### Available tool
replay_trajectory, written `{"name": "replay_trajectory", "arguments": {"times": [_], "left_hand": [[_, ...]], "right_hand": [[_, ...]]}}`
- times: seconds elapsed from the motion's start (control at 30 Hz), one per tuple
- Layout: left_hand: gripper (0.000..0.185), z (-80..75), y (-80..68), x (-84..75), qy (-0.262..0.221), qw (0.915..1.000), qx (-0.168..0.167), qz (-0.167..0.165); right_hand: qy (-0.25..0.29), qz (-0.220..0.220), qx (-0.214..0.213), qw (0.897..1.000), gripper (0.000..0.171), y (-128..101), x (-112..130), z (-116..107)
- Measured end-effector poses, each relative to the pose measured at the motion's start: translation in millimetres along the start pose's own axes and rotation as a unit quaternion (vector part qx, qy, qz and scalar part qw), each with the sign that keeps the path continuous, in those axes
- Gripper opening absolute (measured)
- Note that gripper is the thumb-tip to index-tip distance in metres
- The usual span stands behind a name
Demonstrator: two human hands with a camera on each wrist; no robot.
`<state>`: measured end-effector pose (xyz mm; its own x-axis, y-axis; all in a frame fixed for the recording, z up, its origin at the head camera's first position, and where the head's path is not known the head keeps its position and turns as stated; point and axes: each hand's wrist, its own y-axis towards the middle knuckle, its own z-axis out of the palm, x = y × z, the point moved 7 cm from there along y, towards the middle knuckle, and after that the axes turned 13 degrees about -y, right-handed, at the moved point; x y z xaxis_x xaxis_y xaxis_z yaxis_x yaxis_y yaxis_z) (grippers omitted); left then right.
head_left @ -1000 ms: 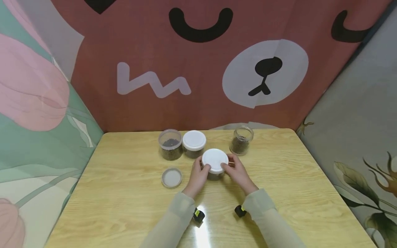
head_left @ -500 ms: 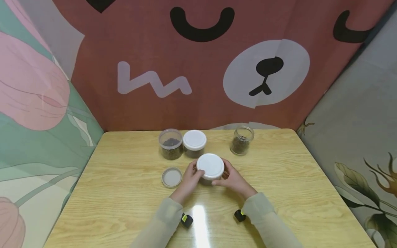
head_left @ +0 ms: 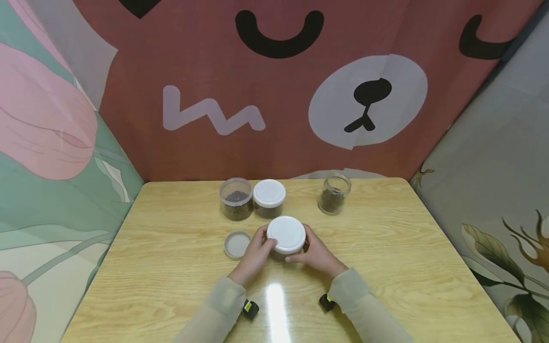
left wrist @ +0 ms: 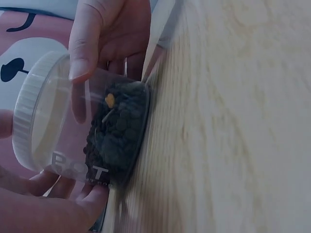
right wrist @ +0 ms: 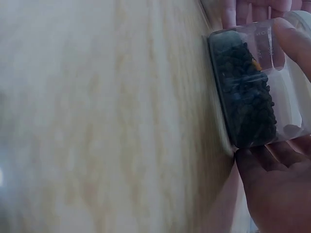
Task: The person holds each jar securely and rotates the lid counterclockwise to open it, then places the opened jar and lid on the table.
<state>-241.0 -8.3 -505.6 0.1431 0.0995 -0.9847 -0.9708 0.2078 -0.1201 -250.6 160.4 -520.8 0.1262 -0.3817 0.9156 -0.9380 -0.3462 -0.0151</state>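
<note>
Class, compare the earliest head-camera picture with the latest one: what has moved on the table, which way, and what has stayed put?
The white-lidded jar, held between the left hand and right hand, has slid toward the person and slightly to their left, ending close to the loose clear lid. Both hands kept their hold throughout. The open jar, the second capped jar, the small glass jar and the loose lid stayed in place.
</note>
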Motion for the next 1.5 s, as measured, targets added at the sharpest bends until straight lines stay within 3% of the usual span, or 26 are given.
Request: {"name": "replay_trajectory", "arguments": {"times": [0.27, 0.6, 1.07, 1.23, 1.33, 1.4, 1.43, 1.5], "left_hand": [[0.061, -3.3, -2.4, 0.8, 0.014, 0.9997, 0.016, -0.01], [0.054, -5.8, -1.5, -0.1, 0.031, 0.9991, 0.027, 0.007], [0.055, -4.3, -5.7, 0.2, 0.02, 0.9986, 0.047, 0.01], [0.06, -1.5, -6.8, -6.3, 0.059, 0.9953, 0.069, 0.034], [0.066, 2.3, -7.6, -16.5, 0.122, 0.9861, 0.086, 0.073], [0.066, 5.5, -8.6, -25.0, 0.177, 0.9731, 0.098, 0.109], [0.065, 7.9, -9.1, -29.8, 0.209, 0.9634, 0.106, 0.131], [0.059, 14.6, -9.8, -38.6, 0.279, 0.9352, 0.127, 0.178]], "right_hand": [[-0.011, -0.002, -0.012, 1.0, 0.102, -3.3, -3.4, 2.6], [-0.054, -0.011, -0.012, 0.998, 0.11, -9.1, -11.1, 8.4], [-0.006, -0.023, 0.031, 0.999, 0.11, -7.2, -7.8, 12.7], [0.004, -0.031, 0.036, 0.999, 0.109, -6.6, -6.8, 13.8], [0.009, -0.035, 0.037, 0.999, 0.109, -6.5, -6.6, 14.1], [0.008, -0.035, 0.037, 0.999, 0.109, -6.6, -7.2, 14.2], [0.006, -0.035, 0.036, 0.999, 0.11, -6.9, -7.3, 14.0], [0.001, -0.034, 0.035, 0.999, 0.111, -7.4, -7.8, 14.0]]}}
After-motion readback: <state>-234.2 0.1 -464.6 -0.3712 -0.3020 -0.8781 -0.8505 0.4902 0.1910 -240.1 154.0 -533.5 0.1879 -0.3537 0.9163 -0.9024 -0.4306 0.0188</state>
